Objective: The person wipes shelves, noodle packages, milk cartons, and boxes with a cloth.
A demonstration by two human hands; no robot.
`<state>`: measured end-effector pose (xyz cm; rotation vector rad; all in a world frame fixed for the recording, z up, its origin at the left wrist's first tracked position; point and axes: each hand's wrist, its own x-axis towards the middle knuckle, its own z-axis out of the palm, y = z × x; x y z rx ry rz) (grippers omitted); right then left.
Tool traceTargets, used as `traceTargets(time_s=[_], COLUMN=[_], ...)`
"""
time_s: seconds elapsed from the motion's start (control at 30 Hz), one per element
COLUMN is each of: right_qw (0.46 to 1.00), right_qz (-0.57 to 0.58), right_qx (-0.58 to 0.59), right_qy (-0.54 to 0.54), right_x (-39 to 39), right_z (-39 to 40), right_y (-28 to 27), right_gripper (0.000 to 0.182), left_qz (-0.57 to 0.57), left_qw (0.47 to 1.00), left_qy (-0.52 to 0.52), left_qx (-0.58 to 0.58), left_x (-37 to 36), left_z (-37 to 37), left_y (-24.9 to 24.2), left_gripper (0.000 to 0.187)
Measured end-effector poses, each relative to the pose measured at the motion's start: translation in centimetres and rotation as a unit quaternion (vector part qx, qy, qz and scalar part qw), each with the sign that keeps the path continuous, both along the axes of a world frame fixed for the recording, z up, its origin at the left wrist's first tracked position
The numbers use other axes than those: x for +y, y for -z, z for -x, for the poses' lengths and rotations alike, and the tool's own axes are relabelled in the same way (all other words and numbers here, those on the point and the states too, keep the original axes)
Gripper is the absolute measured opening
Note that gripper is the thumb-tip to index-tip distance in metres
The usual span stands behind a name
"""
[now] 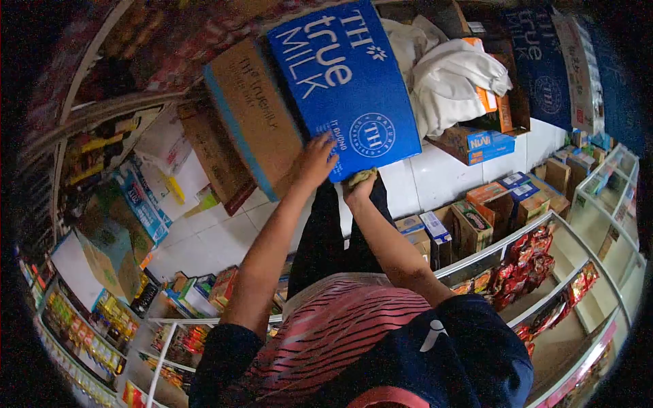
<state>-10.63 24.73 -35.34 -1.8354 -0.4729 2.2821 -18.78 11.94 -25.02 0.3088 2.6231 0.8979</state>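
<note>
A large blue milk carton (347, 88), printed "TH true MILK", stands in front of me with its near edge toward my legs. My left hand (317, 160) rests on its near left corner, fingers spread and holding nothing. At the carton's near bottom edge my right hand (360, 190) is closed around a crumpled greenish cloth (361, 177). The cloth touches or nearly touches the carton; the exact contact is hidden. A brown carton (250, 112) with a blue edge leans beside it on the left.
On the right, an open box (517, 112) stands by white fabric (452, 81) and an orange-blue NUVI box (490, 145). Small cartons (473, 224) line the white tile floor (401, 187). Shelves with red packets (524, 268) are close behind my right side; more boxes (129, 204) stand left.
</note>
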Motion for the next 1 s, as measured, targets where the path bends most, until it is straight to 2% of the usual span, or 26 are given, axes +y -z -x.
traceTargets(time_s=[0.03, 0.1, 0.13, 0.17, 0.2, 0.27, 0.3, 0.33, 0.37, 0.4, 0.47, 0.5, 0.57, 0.6, 0.67, 0.73, 0.8, 0.87, 0.93, 0.97, 1.0], right_qw=[0.998, 0.98, 0.967, 0.969, 0.968, 0.967, 0.97, 0.949, 0.957, 0.912, 0.904, 0.897, 0.83, 0.824, 0.761, 0.746, 0.637, 0.632, 0.421, 0.393, 0.383], right_qz=[0.048, 0.137, 0.178, 0.169, 0.163, 0.079, 0.082, 0.104, 0.178, 0.17, 0.248, 0.251, 0.229, 0.229, 0.141, 0.171, 0.126, 0.124, -0.061, -0.118, -0.117], right_qx=[0.015, 0.051, 0.087, 0.055, 0.05, 0.137, 0.118, 0.133, 0.077, 0.066, 0.042, 0.04, 0.061, 0.062, 0.019, 0.015, 0.034, 0.046, 0.094, 0.185, 0.188], right_qy=[-0.041, -0.133, -0.159, -0.173, -0.182, -0.198, -0.196, -0.266, -0.215, -0.369, -0.346, -0.362, -0.505, -0.514, -0.633, -0.643, -0.76, -0.764, -0.9, -0.893, -0.897], right_x=[0.8, 2.4, 5.2, 4.2, 4.6, 5.5, 3.5, 3.7, 1.0, 0.3, -1.1, -1.8, -3.2, -4.4, -6.3, -7.1, -9.0, -10.6, -12.3, -13.1, -13.1], right_z=[0.8, 3.1, 1.9, 4.6, 3.0, 1.9, 2.1, -0.1, 0.8, 0.4, -0.1, -0.2, -0.2, 0.4, 1.5, 2.3, 3.7, 5.6, 7.9, 8.7, 9.3], right_y=[-0.8, -3.7, 0.1, -7.5, -5.0, 0.8, -3.0, -0.3, -5.2, -6.7, -8.7, -9.3, -10.7, -12.4, -15.4, -15.4, -15.7, -15.6, -14.6, -15.2, -13.7], right_gripper=[0.028, 0.043, 0.053, 0.051, 0.051, 0.048, 0.046, 0.045, 0.047, 0.048, 0.046, 0.046, 0.046, 0.046, 0.05, 0.052, 0.054, 0.052, 0.049, 0.046, 0.046], left_qz=[-0.047, -0.064, -0.083, -0.089, -0.099, -0.118, -0.134, -0.149, -0.138, -0.139, -0.109, -0.102, -0.084, -0.07, -0.098, -0.103, -0.131, -0.195, -0.213, -0.166, -0.119], left_qw=[0.998, 0.997, 0.996, 0.995, 0.994, 0.99, 0.985, 0.979, 0.981, 0.978, 0.988, 0.989, 0.988, 0.988, 0.981, 0.978, 0.971, 0.939, 0.923, 0.915, 0.901], left_qy=[-0.011, -0.005, 0.003, -0.009, -0.028, -0.062, -0.098, -0.135, -0.137, -0.157, -0.096, -0.091, -0.104, -0.1, -0.132, -0.14, -0.172, -0.269, -0.315, -0.367, -0.417], left_qx=[-0.044, -0.034, -0.03, -0.035, -0.045, -0.039, -0.036, -0.036, 0.016, 0.018, 0.054, 0.053, 0.076, 0.096, 0.103, 0.112, 0.105, 0.082, 0.068, 0.035, 0.002], left_x=[-0.6, -1.8, -2.2, -2.4, -2.6, -2.2, -2.1, -2.2, -2.1, -2.0, -2.2, -2.3, -3.0, -3.2, -4.2, -5.6, -7.1, -8.0, -8.7, -8.9, -9.3], left_z=[-1.6, -4.5, -6.1, -7.6, -8.6, -8.9, -9.3, -9.7, -10.1, -10.0, -9.2, -9.3, -9.4, -9.5, -9.6, -10.0, -10.1, -10.4, -10.5, -10.3, -9.9], left_y=[-0.6, -0.8, -1.0, -1.5, -1.8, -2.1, -2.3, -2.4, -2.0, -2.4, -3.7, -3.4, -2.8, -2.3, -1.5, -1.6, -2.5, -2.1, -1.4, -0.6, -0.6], left_gripper=[0.035, 0.032, 0.03, 0.03, 0.031, 0.031, 0.034, 0.036, 0.041, 0.041, 0.042, 0.044, 0.043, 0.043, 0.044, 0.045, 0.052, 0.058, 0.061, 0.06, 0.059])
